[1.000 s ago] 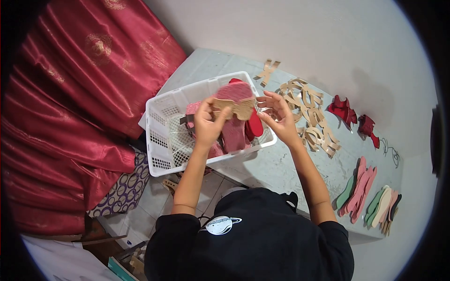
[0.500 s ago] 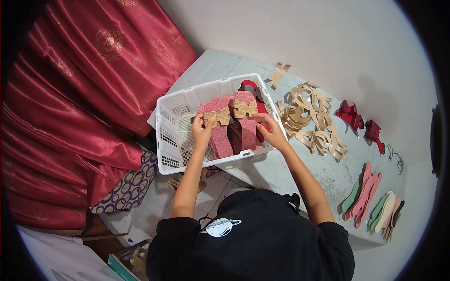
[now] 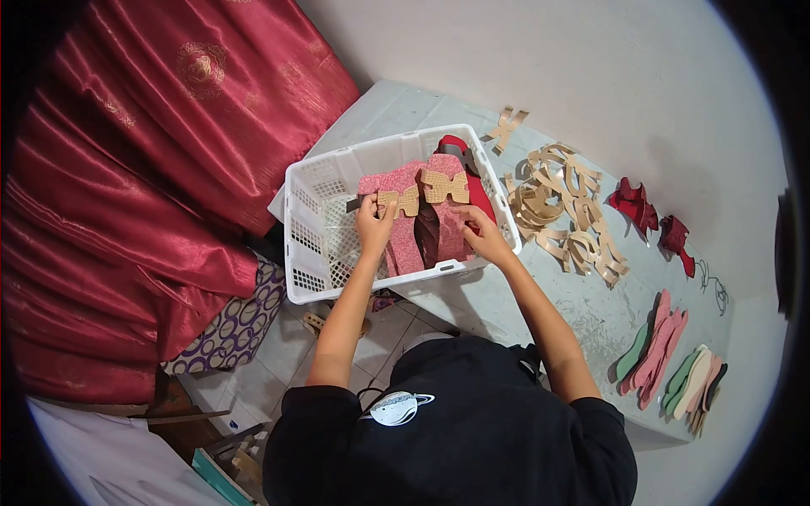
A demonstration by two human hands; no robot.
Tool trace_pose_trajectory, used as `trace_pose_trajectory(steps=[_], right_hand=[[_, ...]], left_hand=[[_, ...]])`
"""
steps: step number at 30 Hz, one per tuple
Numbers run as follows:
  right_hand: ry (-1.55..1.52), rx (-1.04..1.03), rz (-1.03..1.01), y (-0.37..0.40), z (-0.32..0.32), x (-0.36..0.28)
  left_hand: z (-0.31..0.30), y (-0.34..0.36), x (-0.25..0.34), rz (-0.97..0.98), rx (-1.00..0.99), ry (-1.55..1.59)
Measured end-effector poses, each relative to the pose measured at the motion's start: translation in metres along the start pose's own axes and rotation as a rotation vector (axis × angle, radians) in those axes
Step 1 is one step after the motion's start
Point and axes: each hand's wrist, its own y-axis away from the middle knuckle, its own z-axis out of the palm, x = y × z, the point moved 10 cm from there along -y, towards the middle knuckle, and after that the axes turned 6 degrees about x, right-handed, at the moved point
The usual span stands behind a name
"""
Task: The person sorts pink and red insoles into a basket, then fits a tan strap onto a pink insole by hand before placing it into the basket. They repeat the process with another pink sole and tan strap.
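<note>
Two pink glittery sandals with tan woven-look straps lie side by side in a white plastic basket point(image 3: 297, 244). My left hand point(image 3: 372, 226) is closed on the left sandal point(image 3: 405, 246), the thumb pressing near the edge of its strap point(image 3: 400, 201). My right hand point(image 3: 484, 235) is at the side of the right sandal point(image 3: 456, 239), its fingers apart and the tips just below that sandal's strap point(image 3: 445, 186). Whether those fingertips press on the sole is hard to see. A dark brown piece point(image 3: 427, 236) shows between the soles. Red-and-grey footwear point(image 3: 458, 146) lies behind them.
The basket rests on a pale table point(image 3: 540, 329). Right of it lies a pile of tan strap pieces point(image 3: 553, 202), then red strap pieces point(image 3: 631, 207). Pink soles point(image 3: 658, 354) and several other soles point(image 3: 688, 384) lie nearer me. A red curtain point(image 3: 169, 185) hangs left.
The view has shifted slightly. My right fingertips have moved from the right strap's edge to just below it, and the fingers look more spread. My left hand keeps its hold.
</note>
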Motion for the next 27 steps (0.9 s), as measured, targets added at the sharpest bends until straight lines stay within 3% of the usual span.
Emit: trace_pose_trajectory(steps=[5,7,8,10,16,27], right_hand=[[0.006,0.011,-0.015,0.001,0.0,0.001],[0.015,0.012,-0.011,0.002,0.001,-0.001],[0.042,0.02,-0.04,0.002,0.0,-0.006],[0.069,0.028,-0.069,0.002,-0.001,-0.01],[0.09,0.042,-0.099,0.003,0.002,-0.013],[0.075,0.042,-0.152,0.009,0.0,-0.017]], left_hand=[[-0.002,-0.002,-0.002,0.026,0.046,-0.014],[-0.003,0.003,0.0,-0.173,-0.012,-0.093],[-0.003,0.004,0.006,-0.172,-0.011,-0.093],[-0.011,0.005,0.038,0.14,0.081,-0.363],[-0.004,0.018,0.055,0.293,0.017,-0.681],[-0.012,0.032,0.081,0.379,0.02,-0.693]])
